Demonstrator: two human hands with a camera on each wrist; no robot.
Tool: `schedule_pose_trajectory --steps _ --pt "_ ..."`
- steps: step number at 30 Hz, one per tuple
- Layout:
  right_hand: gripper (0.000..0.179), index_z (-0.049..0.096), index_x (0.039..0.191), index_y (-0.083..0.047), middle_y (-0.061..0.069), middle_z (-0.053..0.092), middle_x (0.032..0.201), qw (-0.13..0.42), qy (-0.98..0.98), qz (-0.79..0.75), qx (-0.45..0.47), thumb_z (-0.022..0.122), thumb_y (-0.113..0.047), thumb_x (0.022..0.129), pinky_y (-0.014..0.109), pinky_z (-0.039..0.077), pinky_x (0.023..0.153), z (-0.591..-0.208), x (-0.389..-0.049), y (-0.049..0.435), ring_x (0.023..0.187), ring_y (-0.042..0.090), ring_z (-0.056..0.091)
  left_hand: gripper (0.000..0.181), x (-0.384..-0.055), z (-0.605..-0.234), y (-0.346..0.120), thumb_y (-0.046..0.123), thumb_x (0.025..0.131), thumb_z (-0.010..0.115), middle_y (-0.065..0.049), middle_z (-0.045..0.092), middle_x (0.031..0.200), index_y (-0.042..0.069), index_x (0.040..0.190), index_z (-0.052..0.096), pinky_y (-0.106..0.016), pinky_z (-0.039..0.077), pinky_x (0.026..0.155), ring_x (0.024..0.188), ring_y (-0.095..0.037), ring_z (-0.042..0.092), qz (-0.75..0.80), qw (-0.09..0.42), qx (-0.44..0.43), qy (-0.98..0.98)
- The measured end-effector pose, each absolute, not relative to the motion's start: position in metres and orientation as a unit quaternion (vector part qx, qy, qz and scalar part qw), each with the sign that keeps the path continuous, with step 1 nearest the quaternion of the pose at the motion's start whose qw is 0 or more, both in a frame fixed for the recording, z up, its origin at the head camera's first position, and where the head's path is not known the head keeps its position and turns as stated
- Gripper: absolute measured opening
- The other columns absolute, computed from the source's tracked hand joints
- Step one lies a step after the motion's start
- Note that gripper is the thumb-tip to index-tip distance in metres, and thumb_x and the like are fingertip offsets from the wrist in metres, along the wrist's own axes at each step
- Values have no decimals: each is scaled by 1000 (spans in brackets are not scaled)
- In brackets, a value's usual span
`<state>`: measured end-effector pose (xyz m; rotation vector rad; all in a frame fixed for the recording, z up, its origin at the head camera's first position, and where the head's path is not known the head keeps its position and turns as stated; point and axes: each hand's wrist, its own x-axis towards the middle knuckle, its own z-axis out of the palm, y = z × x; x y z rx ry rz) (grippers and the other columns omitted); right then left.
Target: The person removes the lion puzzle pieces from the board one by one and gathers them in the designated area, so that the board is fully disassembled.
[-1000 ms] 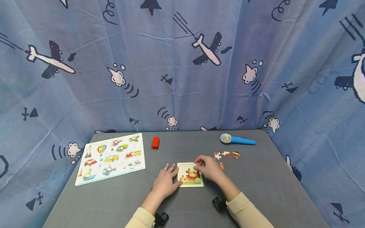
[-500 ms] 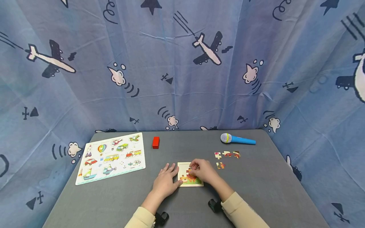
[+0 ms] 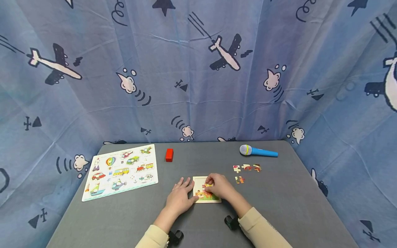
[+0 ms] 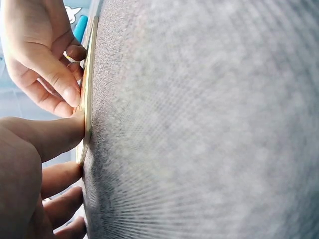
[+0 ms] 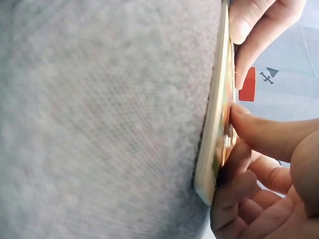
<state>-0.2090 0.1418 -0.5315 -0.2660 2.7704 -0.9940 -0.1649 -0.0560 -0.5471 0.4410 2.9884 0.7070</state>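
Note:
A small square wooden puzzle board (image 3: 198, 179) with a lion picture lies on the table. Spread out along the board's left side, my left hand (image 3: 180, 198) rests its thumb on the lower left rim; in the left wrist view that thumb (image 4: 55, 133) presses the board's edge. Over the right half of the picture, my right hand (image 3: 221, 187) has its fingers curled down and pinches a puzzle piece against the board, mostly hidden by the fingers. In the right wrist view, its thumb tip (image 5: 241, 113) sits right at the picture surface.
Loose puzzle pieces lie right of the board, among them a pale one (image 3: 236, 169) and an orange one (image 3: 241, 179). Behind them is a blue toy microphone (image 3: 263, 152). A red block (image 3: 169, 155) and a vehicle picture board (image 3: 124, 174) lie to the left.
My right hand has moved left and slightly down from the board's upper right edge onto the picture, uncovering the loose pieces beside it. My left hand has stayed put.

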Motion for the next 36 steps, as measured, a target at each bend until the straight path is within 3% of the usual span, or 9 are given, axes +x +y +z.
schedule_pose_trajectory --steps 6,16,29,36 --pt "23 65 94 -12 0 63 86 91 928 -351 -85 85 -14 81 29 45 67 -530 -208 142 73 13 53 63 -165 -547 -55 41 88 75 -10 49 154 11 142 60 -55 36 118 148 -36 37 228 23 139 963" --pt "22 66 93 -11 -3 60 73 85 901 -412 -106 84 -16 83 24 44 51 -531 -208 147 59 11 54 63 -165 -547 -56 39 89 75 -11 49 154 11 143 59 -56 35 118 148 -37 37 235 25 140 962" --pt "9 73 89 -12 -2 69 78 54 878 -458 -126 79 -19 88 24 47 52 -515 -210 163 60 11 56 64 -163 -546 -56 39 88 76 -11 48 155 9 143 59 -56 34 118 148 -37 36 242 25 137 960" --pt "15 73 98 -9 11 73 81 67 868 -482 -101 77 -21 90 27 49 54 -503 -209 181 65 25 64 64 -164 -547 -56 39 88 76 -11 49 154 9 143 59 -56 35 118 148 -37 36 242 20 140 960"
